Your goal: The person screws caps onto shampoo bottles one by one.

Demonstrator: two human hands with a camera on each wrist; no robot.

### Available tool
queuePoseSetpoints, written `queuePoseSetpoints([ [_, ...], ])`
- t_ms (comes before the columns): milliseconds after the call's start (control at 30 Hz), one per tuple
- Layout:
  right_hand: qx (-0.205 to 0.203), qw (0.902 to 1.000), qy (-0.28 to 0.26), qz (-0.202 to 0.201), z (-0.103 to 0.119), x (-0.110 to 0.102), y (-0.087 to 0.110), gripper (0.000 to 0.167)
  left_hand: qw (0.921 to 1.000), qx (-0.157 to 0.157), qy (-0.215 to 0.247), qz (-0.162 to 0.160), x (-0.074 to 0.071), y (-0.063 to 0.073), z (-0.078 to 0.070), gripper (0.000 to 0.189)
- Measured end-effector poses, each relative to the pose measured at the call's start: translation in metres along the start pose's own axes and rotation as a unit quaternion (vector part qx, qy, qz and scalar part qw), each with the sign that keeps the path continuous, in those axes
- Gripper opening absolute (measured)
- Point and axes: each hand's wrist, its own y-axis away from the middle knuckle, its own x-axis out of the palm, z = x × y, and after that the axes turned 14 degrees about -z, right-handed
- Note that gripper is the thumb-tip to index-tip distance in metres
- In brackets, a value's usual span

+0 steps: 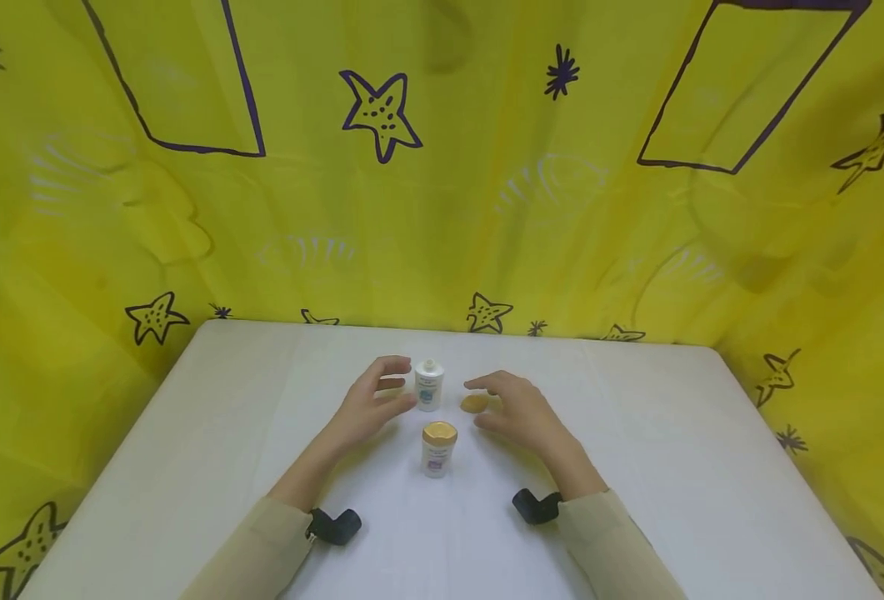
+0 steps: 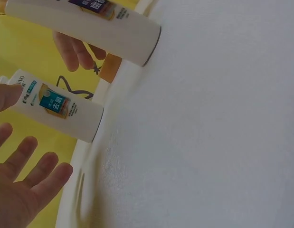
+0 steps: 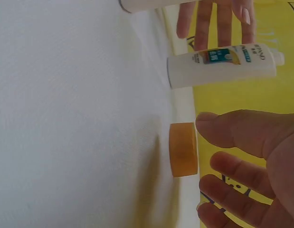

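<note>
Had left grip point(image 1: 372, 402) wide, nine o'clock to uncapped bottle point(image 1: 428, 390); right grip point(image 1: 522, 407) wide by cap point(image 3: 183, 149) at three; guessed light, slick bottle plastic; prob best pinched mid-body.

Gold-capped bottle point(image 1: 438, 451) cropped in both wrist views, its label point(image 1: 437, 462) illegibly small in head view

The white table point(image 1: 674, 450) before me carries, upright and apart, an uncapped white bottle point(image 1: 428, 387) and a gold-capped white bottle point(image 1: 437, 458). A loose gold cap point(image 1: 475, 404) lies near the uncapped one.
</note>
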Motion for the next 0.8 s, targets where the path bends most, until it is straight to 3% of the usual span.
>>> queuePoseSetpoints([
  [333,0.020,0.9993,0.029,0.014,0.002,0.011,-0.009,0.042,0.9997,-0.011,-0.016,0.012,0.011,-0.012,0.012,0.057],
  [800,0.015,0.9987,0.046,0.012,-0.004,0.019,-0.016,0.032,0.9990,0.013,-0.037,0.024,0.021,-0.020,0.017,0.035],
])
